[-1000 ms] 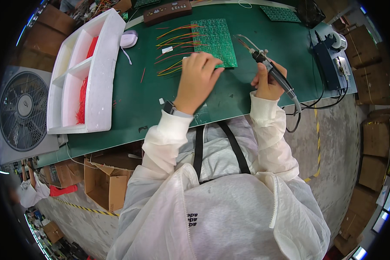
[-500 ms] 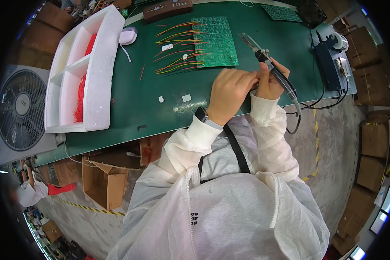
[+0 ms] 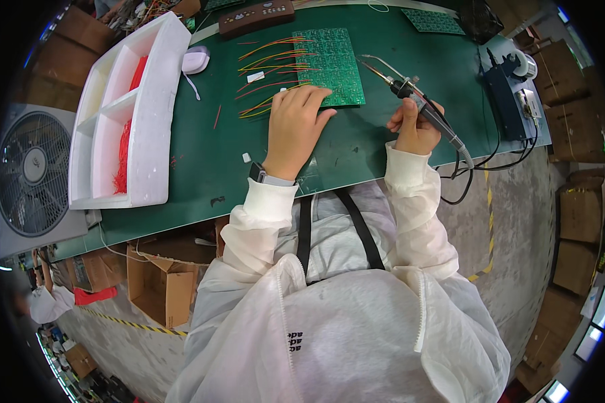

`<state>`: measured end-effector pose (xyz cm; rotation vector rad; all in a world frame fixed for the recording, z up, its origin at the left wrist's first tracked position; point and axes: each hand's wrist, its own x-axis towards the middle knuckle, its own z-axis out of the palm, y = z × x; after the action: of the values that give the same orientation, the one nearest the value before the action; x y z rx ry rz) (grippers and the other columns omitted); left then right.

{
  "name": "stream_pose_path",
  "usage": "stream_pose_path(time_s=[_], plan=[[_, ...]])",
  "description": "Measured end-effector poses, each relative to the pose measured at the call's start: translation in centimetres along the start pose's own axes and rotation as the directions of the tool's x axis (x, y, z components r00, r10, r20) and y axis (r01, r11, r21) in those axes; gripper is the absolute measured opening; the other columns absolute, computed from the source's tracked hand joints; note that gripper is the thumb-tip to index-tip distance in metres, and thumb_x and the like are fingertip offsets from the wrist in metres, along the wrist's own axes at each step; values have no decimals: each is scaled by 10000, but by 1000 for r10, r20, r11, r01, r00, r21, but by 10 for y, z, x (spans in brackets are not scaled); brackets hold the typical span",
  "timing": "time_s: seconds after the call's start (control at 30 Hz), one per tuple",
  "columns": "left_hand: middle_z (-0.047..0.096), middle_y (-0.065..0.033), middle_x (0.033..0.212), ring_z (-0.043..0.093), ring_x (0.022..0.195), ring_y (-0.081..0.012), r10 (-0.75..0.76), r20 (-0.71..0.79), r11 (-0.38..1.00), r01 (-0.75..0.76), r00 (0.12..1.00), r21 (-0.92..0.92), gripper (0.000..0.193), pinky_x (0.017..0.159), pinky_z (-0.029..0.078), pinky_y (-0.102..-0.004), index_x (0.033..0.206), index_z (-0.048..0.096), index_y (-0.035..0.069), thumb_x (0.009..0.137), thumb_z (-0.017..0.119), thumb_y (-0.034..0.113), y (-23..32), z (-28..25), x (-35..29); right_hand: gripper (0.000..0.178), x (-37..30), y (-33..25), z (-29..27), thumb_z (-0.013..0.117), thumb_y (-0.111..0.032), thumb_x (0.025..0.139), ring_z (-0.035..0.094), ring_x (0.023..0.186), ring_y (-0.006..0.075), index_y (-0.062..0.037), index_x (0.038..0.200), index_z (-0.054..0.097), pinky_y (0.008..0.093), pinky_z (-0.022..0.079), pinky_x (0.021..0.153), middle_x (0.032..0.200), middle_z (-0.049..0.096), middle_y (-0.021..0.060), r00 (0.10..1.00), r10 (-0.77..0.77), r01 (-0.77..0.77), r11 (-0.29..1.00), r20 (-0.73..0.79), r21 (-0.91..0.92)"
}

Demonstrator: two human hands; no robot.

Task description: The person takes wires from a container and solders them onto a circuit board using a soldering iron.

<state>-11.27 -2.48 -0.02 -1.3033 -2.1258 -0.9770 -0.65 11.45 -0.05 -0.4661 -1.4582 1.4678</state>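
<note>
My right hand [image 3: 418, 131] grips a soldering iron [image 3: 437, 115] with a thin curved feed tube. The iron's tip points up and left, just right of a green circuit board panel [image 3: 339, 60]. Red and yellow wires [image 3: 269, 64] stick out from the panel's left side. At the panel's lower left corner lies my left hand [image 3: 295, 127], palm down, with its fingers stretched out and the thumb apart. It covers part of the lowest wires and some of the board's edge. Small white pieces [image 3: 256, 77] lie among and below the wires.
At left stands a white foam tray [image 3: 154, 151] holding red wires [image 3: 123, 161] in compartments. Beside it is a small white case [image 3: 195, 60] with a strap. A brown box [image 3: 256, 19] and another green board [image 3: 433, 21] are at the back. The blue soldering station [image 3: 507, 101] sits right, trailing cables.
My left hand has moved left, away from my right hand, onto the board's lower left corner. My right hand keeps the soldering iron, its tip now lower and slightly farther left.
</note>
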Motion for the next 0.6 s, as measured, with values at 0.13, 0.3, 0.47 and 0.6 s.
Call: stream_pose_path(time_s=[0.13,0.3,0.47,0.6], plan=[[553,-29,860,524,825,-213,-49,-15,997,50,999,58,254,748,366,-342,894,576,78,661,674,100,3,12,-1,296,-3,-4,-2,570,-164,848,485,395,112,1,988,367,191,380,358,503,494,70,999,14,-17,996,32,84],[561,-42,870,525,821,-218,-92,-45,995,94,995,43,232,752,366,-344,894,582,79,681,667,114,13,15,5,320,-5,-9,1,558,-194,857,463,355,120,-12,1011,345,198,356,326,471,476,71,998,54,-59,991,43,123],[569,-54,890,530,815,-225,-61,-41,983,53,997,-175,244,752,372,-337,920,600,85,694,667,148,39,12,4,321,-4,-5,0,550,-202,862,434,333,110,-12,1018,343,196,340,317,459,464,65,996,82,-87,988,45,128],[583,-36,864,545,782,-210,-70,59,900,89,996,-426,268,698,392,-314,947,625,87,690,666,152,66,23,1,288,0,7,1,557,-169,857,423,338,93,-5,1002,369,194,329,320,465,463,54,997,-76,73,993,26,96]])
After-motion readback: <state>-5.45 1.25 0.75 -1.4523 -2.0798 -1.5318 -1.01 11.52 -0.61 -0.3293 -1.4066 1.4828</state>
